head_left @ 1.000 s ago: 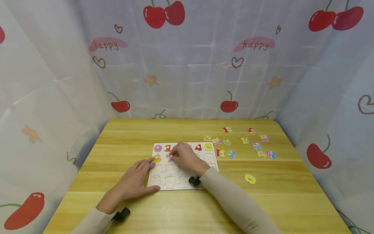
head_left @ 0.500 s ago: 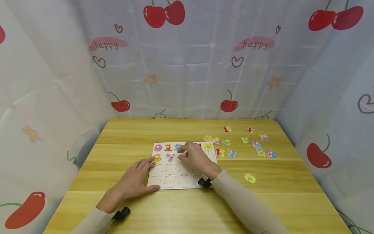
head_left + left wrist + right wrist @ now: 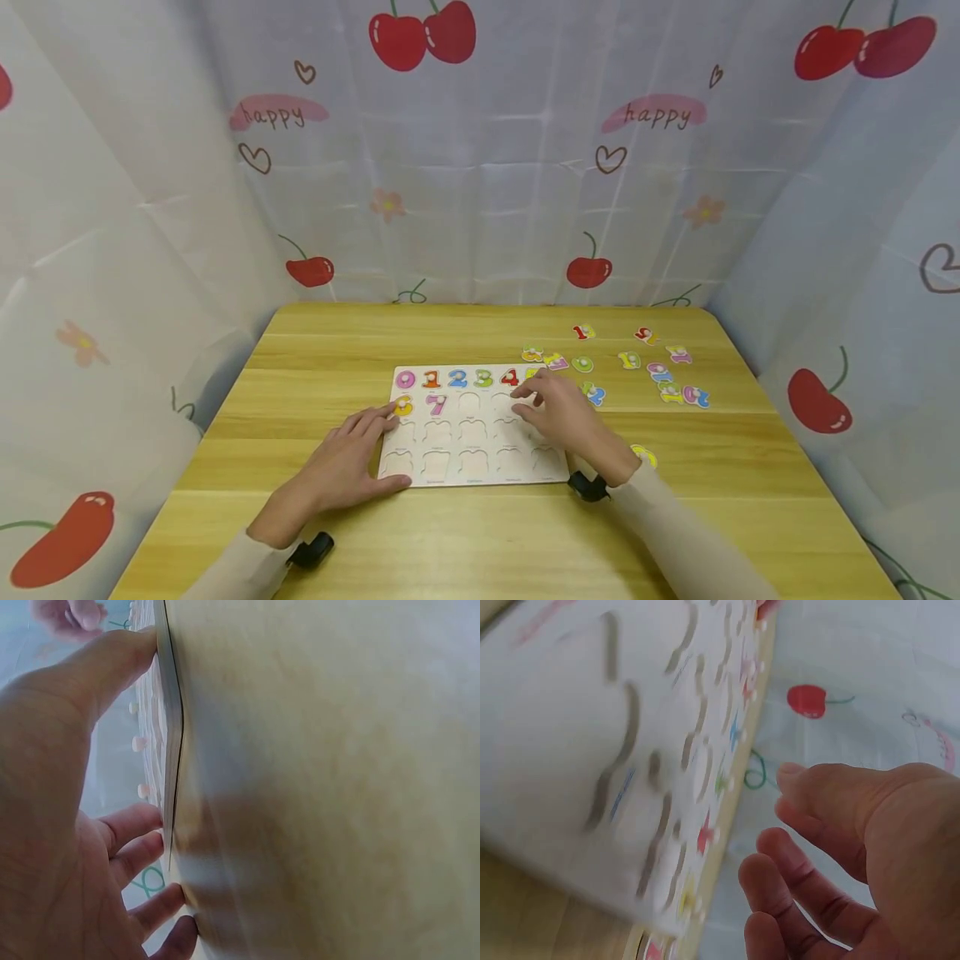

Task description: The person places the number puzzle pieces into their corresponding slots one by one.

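A white number puzzle board (image 3: 450, 458) lies on the table, with the numbers 0 to 5 along its back row. The orange 6 (image 3: 403, 406) and the pink 7 (image 3: 437, 404) sit in the second row; several cut-outs around them are bare. My left hand (image 3: 337, 467) rests at the board's left edge, thumb on the front corner and fingertips by the 6. In the left wrist view its thumb and fingers touch the board's edge. Above the board's right side hovers my right hand (image 3: 570, 417), fingers loosely bent and holding nothing. It partly covers the yellow 5.
Several loose number pieces lie to the right of the board, among them a green 0 (image 3: 582, 364) and a blue-and-purple piece (image 3: 695, 396). A yellow 0 (image 3: 643, 455) lies partly behind the right wrist. A cherry-printed curtain (image 3: 480, 183) surrounds the wooden table (image 3: 300, 350).
My right hand has let go of the pink 7, now lying in the second row, and has moved right across the board. The left hand has stayed in place.
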Motion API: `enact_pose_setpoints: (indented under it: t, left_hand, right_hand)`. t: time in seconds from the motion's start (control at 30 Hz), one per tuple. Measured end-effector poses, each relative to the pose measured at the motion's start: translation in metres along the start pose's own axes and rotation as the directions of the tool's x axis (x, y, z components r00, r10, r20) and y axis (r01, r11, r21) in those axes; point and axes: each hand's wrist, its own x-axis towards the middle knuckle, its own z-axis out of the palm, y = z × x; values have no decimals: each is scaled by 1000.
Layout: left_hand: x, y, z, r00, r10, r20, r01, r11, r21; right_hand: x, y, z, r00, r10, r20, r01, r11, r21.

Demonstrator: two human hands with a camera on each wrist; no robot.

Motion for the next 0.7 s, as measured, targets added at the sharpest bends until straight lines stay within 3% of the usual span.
enact_pose_setpoints:
  t: [0.4, 0.7]
  left_hand:
    - [-1, 1, 3, 1000, 2, -2, -2, 1000, -11]
    - [-1, 0, 2, 1000, -9, 7, 9, 1000, -15]
  right_hand:
    - [-69, 64, -52, 993, 69, -93, -74, 996, -46]
    - [-119, 111, -92, 997, 77, -5, -77, 997, 30]
